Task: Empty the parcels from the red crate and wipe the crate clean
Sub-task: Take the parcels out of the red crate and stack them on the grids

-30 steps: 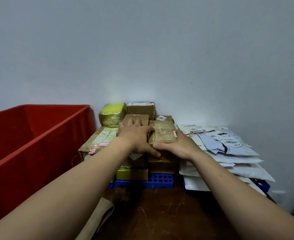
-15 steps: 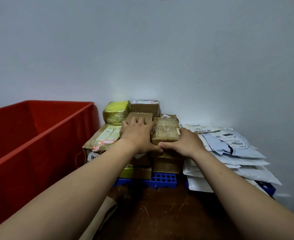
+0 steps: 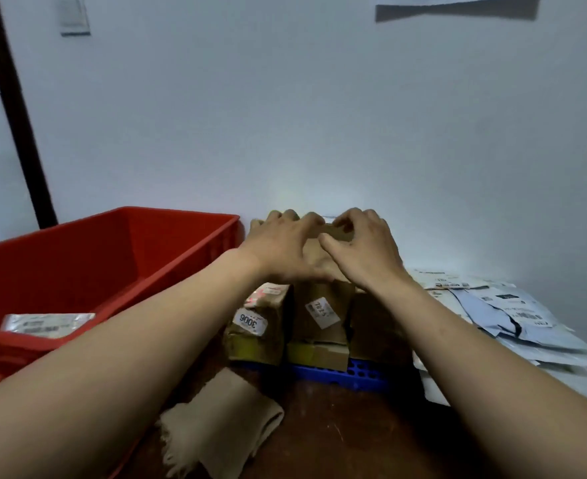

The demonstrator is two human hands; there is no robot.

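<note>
Head view: we take the stack of brown parcels [image 3: 319, 316] against the wall as our landmark. The stack sits on a blue grid pallet [image 3: 354, 378]. Just to its left stands the red crate [image 3: 112, 257], with one flat grey parcel [image 3: 46, 324] lying inside. To the right of the stack a heap of pale mailer bags [image 3: 513, 316] spreads out. A beige cloth [image 3: 223, 433] lies folded on the dark brown surface in front of it. Up and left of the stack, a dark pole [image 3: 15, 108] runs along the wall.

Our forearms cross in front of the crate's near wall and the edge of the mailers. Both hands cover most of the stack's upper boxes, so we cannot make out how many there are. The crate is cut off at the left edge, and the picture is soft around the fingers.

On the stack, the left hand [image 3: 281, 250] curls its fingers over the far edge of the top parcel [image 3: 314, 252]. The right hand [image 3: 364, 250] grips the same parcel, fingers bent over its top and thumb stretched along its near face. The two hands touch.
</note>
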